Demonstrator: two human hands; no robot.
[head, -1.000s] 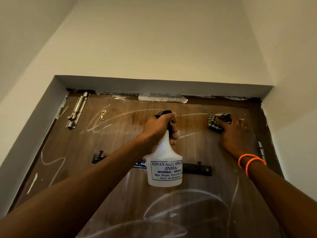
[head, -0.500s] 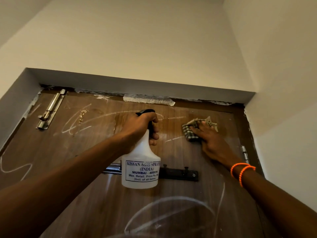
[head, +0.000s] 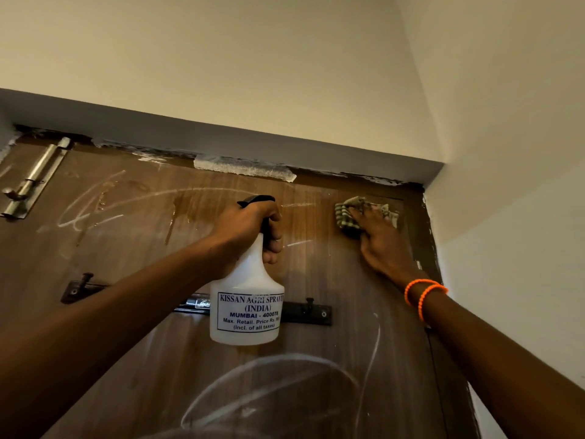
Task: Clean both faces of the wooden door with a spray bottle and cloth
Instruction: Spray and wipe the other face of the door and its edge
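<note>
The brown wooden door [head: 133, 255] fills the lower view, marked with white chalk scribbles and a wet patch near its top. My left hand [head: 250, 229] grips the neck of a white spray bottle [head: 247, 305] with a black trigger head, held upright in front of the door's middle. My right hand [head: 380, 239] presses a checked cloth [head: 346, 213] flat against the door near its top right corner, with straight fingers over the cloth. Two orange bands sit on that wrist.
A metal slide bolt [head: 34, 179] is fixed at the door's top left. A dark hook rail [head: 310, 313] crosses the door behind the bottle. The grey lintel [head: 221, 141] runs above, with a strip of torn tape [head: 247, 167]. A white wall [head: 506, 217] stands close on the right.
My right hand has slid the cloth to the right, toward the door's top right corner. The view has shifted right. My left hand still holds the bottle at the same spot.
</note>
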